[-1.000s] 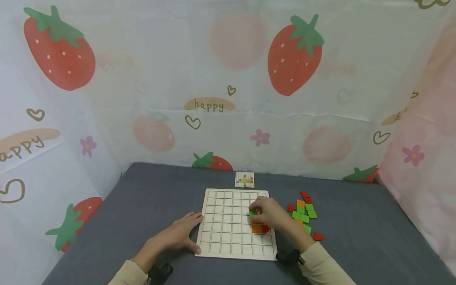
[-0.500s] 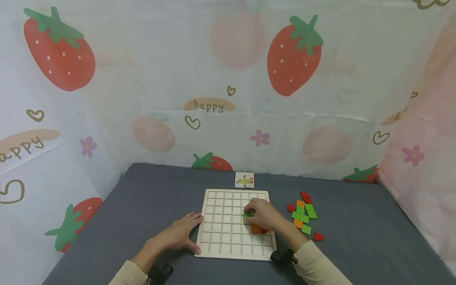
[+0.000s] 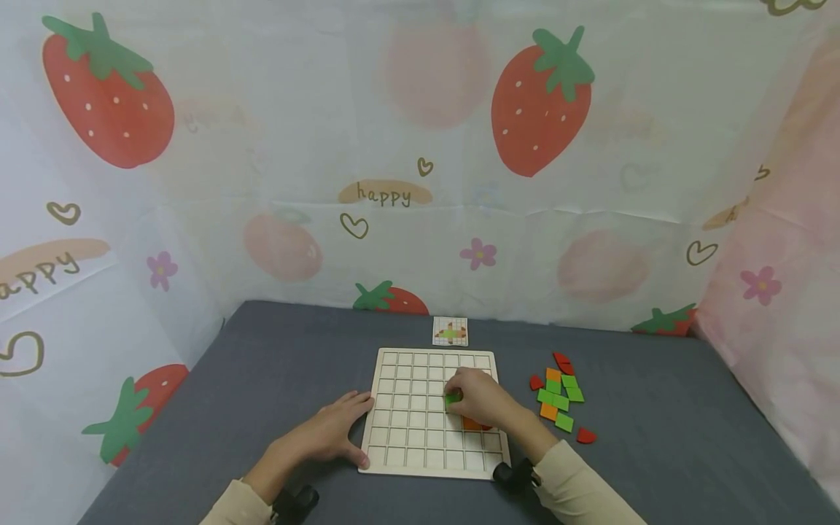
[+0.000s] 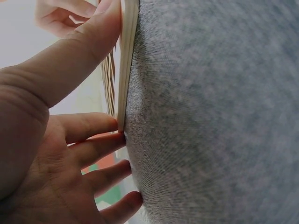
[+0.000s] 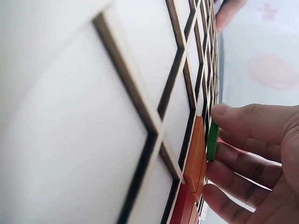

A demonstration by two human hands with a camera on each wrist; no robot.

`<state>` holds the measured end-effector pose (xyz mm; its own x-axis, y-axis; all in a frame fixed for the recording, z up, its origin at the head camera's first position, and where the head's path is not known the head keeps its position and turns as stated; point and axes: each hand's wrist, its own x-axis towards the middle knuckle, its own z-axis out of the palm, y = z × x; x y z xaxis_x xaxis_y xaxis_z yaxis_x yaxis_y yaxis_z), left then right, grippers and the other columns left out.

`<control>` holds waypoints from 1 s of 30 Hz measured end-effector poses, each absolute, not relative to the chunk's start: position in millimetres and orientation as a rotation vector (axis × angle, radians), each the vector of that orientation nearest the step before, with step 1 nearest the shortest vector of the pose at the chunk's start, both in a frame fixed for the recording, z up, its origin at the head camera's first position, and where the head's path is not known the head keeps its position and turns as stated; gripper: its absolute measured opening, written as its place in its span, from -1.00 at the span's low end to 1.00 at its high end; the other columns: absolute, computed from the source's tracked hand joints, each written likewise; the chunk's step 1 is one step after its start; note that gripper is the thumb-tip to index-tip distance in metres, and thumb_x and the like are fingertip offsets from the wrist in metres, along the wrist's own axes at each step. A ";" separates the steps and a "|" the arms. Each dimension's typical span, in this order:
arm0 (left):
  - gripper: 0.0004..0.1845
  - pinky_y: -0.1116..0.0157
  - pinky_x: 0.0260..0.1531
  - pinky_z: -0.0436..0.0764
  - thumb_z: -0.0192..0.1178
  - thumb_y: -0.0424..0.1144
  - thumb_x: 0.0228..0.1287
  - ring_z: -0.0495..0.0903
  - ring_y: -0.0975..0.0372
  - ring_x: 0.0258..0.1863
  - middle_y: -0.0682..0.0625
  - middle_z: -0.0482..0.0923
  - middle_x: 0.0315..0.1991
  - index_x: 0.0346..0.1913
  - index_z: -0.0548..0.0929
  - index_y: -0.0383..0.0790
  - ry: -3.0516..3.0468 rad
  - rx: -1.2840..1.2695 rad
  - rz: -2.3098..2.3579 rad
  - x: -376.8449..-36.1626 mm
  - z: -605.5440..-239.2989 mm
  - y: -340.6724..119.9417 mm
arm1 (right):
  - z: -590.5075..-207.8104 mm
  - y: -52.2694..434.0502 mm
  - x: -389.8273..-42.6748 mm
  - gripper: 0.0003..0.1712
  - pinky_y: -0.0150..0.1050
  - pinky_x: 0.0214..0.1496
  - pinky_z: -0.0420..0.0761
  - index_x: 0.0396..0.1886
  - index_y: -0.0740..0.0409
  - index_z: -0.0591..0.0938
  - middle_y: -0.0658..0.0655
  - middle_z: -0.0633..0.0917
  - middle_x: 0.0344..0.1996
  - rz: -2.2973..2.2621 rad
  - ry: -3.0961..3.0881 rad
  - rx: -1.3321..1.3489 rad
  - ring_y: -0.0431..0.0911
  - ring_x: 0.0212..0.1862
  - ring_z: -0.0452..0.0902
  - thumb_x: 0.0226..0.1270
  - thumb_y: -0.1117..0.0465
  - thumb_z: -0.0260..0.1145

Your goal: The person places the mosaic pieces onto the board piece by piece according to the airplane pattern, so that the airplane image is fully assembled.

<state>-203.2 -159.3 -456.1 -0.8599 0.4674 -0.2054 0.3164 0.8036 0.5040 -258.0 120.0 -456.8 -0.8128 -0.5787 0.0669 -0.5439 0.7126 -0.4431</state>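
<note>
A pale wooden grid board lies on the grey table. My right hand hovers over its right middle and pinches a small green tile between thumb and fingers; the right wrist view shows the green tile held on edge just above the board. An orange tile and a red piece sit in cells below that hand. My left hand rests flat at the board's left edge, its thumb and fingertips touching the board's rim.
A loose pile of green, orange and red tiles lies right of the board. A small pattern card sits behind the board. Strawberry-print curtains close off the back and both sides of the grey table.
My right hand has carried the green tile a little left and down over the board. The left hand and the board have stayed put.
</note>
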 end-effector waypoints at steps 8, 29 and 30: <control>0.03 -0.17 0.21 0.12 0.41 0.05 -0.27 0.00 -0.07 0.40 -0.15 0.13 0.37 0.33 0.20 -0.27 2.668 0.578 0.661 -204.9 -457.9 -159.5 | -456.6 118.0 -258.5 -0.78 -0.39 -0.37 0.44 -0.28 0.13 0.69 -0.01 0.61 -0.38 -0.618 2.864 -0.922 -0.26 -0.38 0.40 0.00 0.21 0.38; 0.04 -0.20 0.20 0.11 0.39 0.08 -0.26 -0.01 -0.08 0.40 -0.14 0.10 0.38 0.34 0.20 -0.26 2.668 0.595 0.667 -205.4 -460.0 -160.1 | -446.9 136.1 -252.0 -0.71 -0.31 -0.28 0.52 -0.19 0.20 0.67 0.04 0.63 -0.31 -0.739 2.837 -0.868 -0.17 -0.30 0.49 0.06 0.19 0.34; 0.04 -0.20 0.20 0.11 0.39 0.08 -0.26 -0.01 -0.08 0.40 -0.14 0.10 0.38 0.34 0.20 -0.26 2.669 0.597 0.664 -205.2 -459.9 -160.1 | -446.8 138.4 -251.1 -0.71 -0.31 -0.28 0.51 -0.19 0.20 0.67 0.04 0.62 -0.31 -0.738 2.839 -0.866 -0.17 -0.30 0.49 0.07 0.18 0.33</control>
<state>-205.2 -160.1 -459.9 -0.8593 0.4674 -0.2077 0.3155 0.8041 0.5039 -251.1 138.4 -446.8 -0.8365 -0.5446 0.0599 -0.5048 0.7236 -0.4707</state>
